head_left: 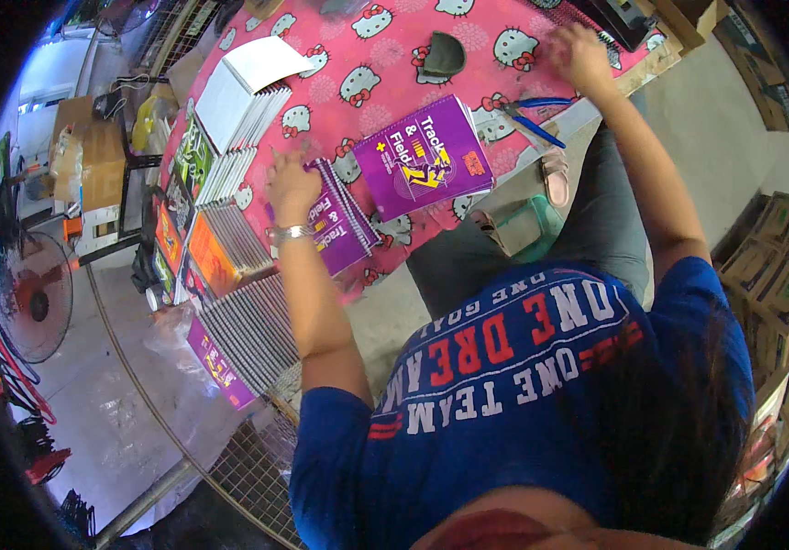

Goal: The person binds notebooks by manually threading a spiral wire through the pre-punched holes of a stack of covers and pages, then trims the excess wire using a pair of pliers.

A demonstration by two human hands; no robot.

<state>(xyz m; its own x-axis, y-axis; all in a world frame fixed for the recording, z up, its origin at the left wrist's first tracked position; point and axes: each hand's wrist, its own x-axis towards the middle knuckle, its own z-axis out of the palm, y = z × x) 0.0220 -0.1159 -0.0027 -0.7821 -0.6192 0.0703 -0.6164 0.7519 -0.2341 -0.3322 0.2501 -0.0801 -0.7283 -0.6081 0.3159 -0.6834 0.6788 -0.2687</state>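
My left hand [293, 190] lies over the upper left end of a purple spiral-bound notebook stack [346, 223], fingers reaching past its edge onto the pink cloth. To its right rests another purple book stack [424, 160], with a yellow and white figure on the cover and loose page edges showing. My right hand [580, 60] is spread at the far right of the table, fingers apart, near a dark red row of binding coils [567, 13]. Whether its fingertips touch the coils I cannot make out. Blue-handled pliers [535, 119] lie between that hand and the books.
Tall white notebook piles [246, 110], an orange-covered pile [220, 249] and a purple spiral pile [246, 336] line the table's left side. A dark grey rounded piece [444, 55] sits on the patterned cloth [367, 82]. A fan [37, 298] stands left; cartons [784, 247] are stacked right.
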